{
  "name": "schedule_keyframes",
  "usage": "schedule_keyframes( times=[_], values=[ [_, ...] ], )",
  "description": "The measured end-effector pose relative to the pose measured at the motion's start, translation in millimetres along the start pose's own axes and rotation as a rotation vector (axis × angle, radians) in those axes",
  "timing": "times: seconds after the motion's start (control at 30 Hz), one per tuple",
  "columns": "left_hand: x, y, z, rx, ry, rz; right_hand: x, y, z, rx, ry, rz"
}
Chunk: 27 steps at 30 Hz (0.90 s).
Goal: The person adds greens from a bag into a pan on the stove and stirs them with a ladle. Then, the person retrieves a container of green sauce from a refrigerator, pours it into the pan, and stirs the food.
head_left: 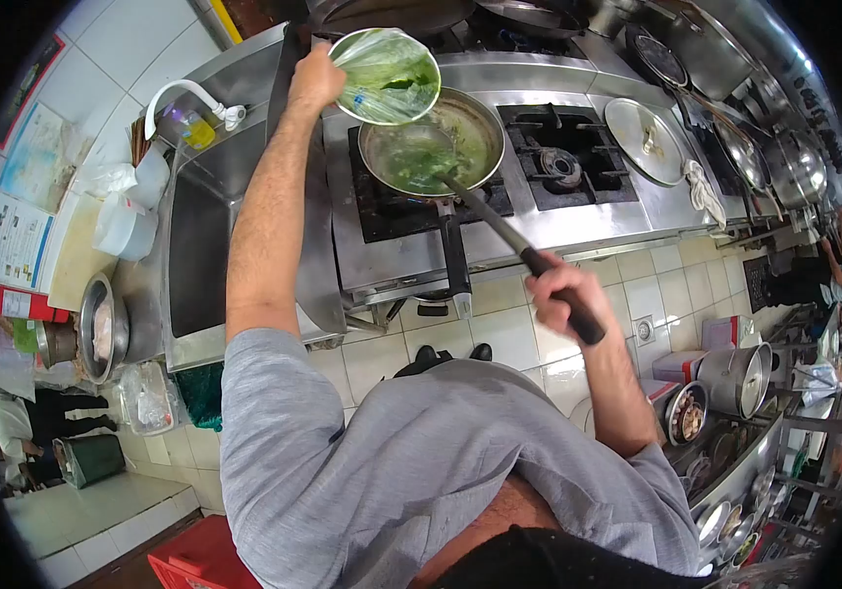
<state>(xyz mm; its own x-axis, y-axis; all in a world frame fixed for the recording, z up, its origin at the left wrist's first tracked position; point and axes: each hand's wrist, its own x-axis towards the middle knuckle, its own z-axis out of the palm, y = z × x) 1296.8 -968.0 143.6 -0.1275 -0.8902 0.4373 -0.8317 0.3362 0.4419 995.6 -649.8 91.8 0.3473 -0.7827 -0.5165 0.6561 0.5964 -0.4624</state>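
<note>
left grip [318, 79] clasps the bowl [394, 122], tilted above the pan [481, 114]; right grip [566, 296] clutches the utensil [492, 217] dipped inside

The right grip [570, 296] is blurred; the utensil [499, 224] ends indistinctly (amid greens [417, 175]).

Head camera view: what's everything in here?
Wide steel stove: 1, silver, upper centre
Round metal frying pan: 1, grey, on stove
Round metal bowl of green leaves: 1, silver, beside pan
Long straight utensil: 1, grey and black, reaching into pan
Square gas burner: 1 uncovered, black, right of pan
Round metal tray: 1, silver, right of burner
Rectangular steel sink: 1, silver, left of stove
Large metal pots: several, silver, right side
Other people: 2, light tops, far edges
Smaller kitchenware: too crowded to count
Shirt: 1, grey, lower centre
Left hand: 1, bare, holding bowl
Right hand: 1, bare, gripping utensil
</note>
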Motion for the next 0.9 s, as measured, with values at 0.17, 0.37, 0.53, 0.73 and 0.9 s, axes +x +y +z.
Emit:
schedule_keyframes(
  times=[0.17, 0.37, 0.53, 0.73, 0.9],
  values=[
    [-23, -18, -28, -0.669, -0.235, -0.375, 25, 23, -10, -0.755, 0.222, -0.210],
    [-50, -44, -56, -1.073, -0.180, -0.444, -12, 46, 76, -0.381, 0.278, -0.164],
    [-72, -46, -78, -1.082, -0.127, -0.476, 25, -16, -10, -0.250, 0.079, -0.136],
    [-99, -37, -100, -0.994, -0.101, -0.547, 1, 64, 43, -0.736, 0.266, -0.203],
    [-106, -30, -98, -0.959, -0.061, -0.577, 22, -22, -19, 0.121, -0.173, 0.246]
  ],
)
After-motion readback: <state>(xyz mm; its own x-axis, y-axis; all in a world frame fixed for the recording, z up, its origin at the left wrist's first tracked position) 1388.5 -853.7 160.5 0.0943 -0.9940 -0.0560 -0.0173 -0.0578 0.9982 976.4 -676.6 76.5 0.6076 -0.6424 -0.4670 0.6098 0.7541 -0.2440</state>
